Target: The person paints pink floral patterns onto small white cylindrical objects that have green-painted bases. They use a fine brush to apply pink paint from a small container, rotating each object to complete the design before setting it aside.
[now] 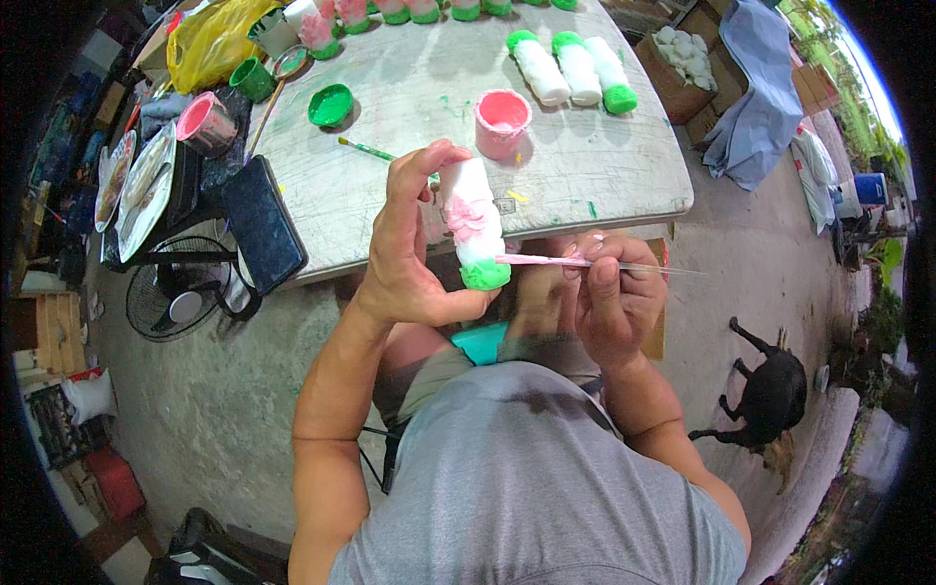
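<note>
My left hand (409, 244) grips a white carved cylinder (468, 182) upright between thumb and fingers; it has a raised pink flower on its side and a green bottom end. A slim brush (531, 260) with a pink-coated tip is pinched in my right hand (614, 292), its tip touching the cylinder just above the green part. Beyond my hands, a pink paint pot (502, 136) stands on the worn white table (634, 175). A second brush (363, 148) lies behind my left hand, and a green paint lid (330, 105) sits farther back.
Several white-and-green cylinders (546, 73) lie at right; pink-and-green ones (395, 10) line the back. Left are pots (205, 127), plates (146, 190), a dark phone-like slab (261, 222) and a fan (180, 292). A black dog (770, 395) lies on the floor at right, near boxes (707, 112).
</note>
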Demonstrator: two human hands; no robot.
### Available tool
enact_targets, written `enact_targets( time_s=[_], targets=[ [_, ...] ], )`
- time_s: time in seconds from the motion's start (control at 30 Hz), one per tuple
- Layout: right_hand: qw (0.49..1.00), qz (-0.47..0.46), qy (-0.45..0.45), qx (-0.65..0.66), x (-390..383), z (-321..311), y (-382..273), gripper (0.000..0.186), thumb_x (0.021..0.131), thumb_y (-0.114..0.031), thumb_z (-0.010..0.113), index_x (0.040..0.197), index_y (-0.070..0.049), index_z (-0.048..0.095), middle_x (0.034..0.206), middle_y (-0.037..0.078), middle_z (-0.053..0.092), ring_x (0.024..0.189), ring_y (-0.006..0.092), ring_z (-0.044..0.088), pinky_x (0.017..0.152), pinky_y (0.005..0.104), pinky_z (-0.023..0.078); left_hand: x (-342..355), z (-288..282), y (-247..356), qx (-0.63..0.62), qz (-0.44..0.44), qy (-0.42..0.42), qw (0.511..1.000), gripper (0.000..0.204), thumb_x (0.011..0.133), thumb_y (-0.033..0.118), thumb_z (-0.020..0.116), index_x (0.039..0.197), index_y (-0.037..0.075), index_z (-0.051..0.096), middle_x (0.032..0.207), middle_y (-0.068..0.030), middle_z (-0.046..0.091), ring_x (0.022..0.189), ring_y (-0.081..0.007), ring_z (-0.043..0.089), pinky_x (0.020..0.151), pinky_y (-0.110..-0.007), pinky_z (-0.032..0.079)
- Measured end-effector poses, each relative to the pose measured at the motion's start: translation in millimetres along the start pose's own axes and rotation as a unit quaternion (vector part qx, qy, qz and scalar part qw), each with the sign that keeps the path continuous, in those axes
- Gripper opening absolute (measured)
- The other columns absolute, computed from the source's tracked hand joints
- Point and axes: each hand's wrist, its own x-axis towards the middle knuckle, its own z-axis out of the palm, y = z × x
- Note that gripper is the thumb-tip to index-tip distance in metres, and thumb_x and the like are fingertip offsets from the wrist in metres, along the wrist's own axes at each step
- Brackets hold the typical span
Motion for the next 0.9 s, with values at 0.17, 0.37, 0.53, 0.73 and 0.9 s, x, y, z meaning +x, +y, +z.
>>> enact_targets(
  time_s=[0.17, 0.37, 0.53, 0.73, 0.9],
  targets=[
    [1.000, 0.007, -0.002, 0.011, 3.0, 1.0, 5.5, 0.015, 0.105, -0.013, 0.062, 0.107, 0.002, 0.059, 0.098, 0.015, 0.068, 0.093, 0.0223, 0.065, 0.088, 0.0386, 0.054, -2.8, -1.2, -2.8, -0.006, 0.004, -0.018, 1.000, 0.126, 0.050, 0.020, 0.088, 0.158, -0.002, 0.028, 0.149, -0.0157, 0.047, 0.133, -0.0234, 0.047, 0.109, -0.033, 0.030],
    [1.000, -0.004, -0.007, -0.005, 4.4, 1.0, 4.9, 0.014, 0.105, -0.013, 0.061, 0.108, 0.001, 0.059, 0.098, 0.015, 0.068, 0.092, 0.0212, 0.065, 0.087, 0.0378, 0.054, -2.3, -2.3, -3.5, -0.006, 0.004, -0.021, 1.000, 0.125, 0.051, 0.023, 0.089, 0.158, -0.002, 0.029, 0.148, -0.0159, 0.048, 0.132, -0.0232, 0.047, 0.109, -0.033, 0.030],
    [1.000, -0.009, 0.001, 0.006, 4.6, 2.1, 3.0, 0.013, 0.106, -0.012, 0.060, 0.106, 0.001, 0.059, 0.096, 0.014, 0.067, 0.091, 0.0208, 0.064, 0.087, 0.0378, 0.054, -2.0, -1.9, -3.1, -0.002, 0.008, -0.019, 1.000, 0.125, 0.051, 0.024, 0.089, 0.157, -0.003, 0.029, 0.148, -0.0164, 0.047, 0.131, -0.0236, 0.047, 0.109, -0.033, 0.031],
    [1.000, -0.013, -0.002, -0.007, 5.2, 3.9, 5.2, 0.014, 0.106, -0.013, 0.061, 0.106, 0.001, 0.059, 0.097, 0.015, 0.068, 0.092, 0.0209, 0.064, 0.088, 0.0381, 0.054, -0.5, -2.5, -1.6, 0.008, 0.011, -0.019, 1.000, 0.124, 0.050, 0.025, 0.089, 0.156, -0.004, 0.031, 0.147, -0.0157, 0.048, 0.127, -0.0230, 0.047, 0.108, -0.034, 0.031],
    [1.000, -0.012, 0.003, -0.005, 3.9, 2.0, 3.9, 0.015, 0.105, -0.013, 0.061, 0.107, 0.001, 0.059, 0.097, 0.014, 0.067, 0.092, 0.0214, 0.064, 0.089, 0.0390, 0.054, -0.9, -2.5, -3.3, 0.005, 0.007, -0.017, 1.000, 0.123, 0.050, 0.025, 0.088, 0.155, -0.004, 0.032, 0.146, -0.0153, 0.048, 0.125, -0.0225, 0.048, 0.106, -0.034, 0.032]
  ],
)
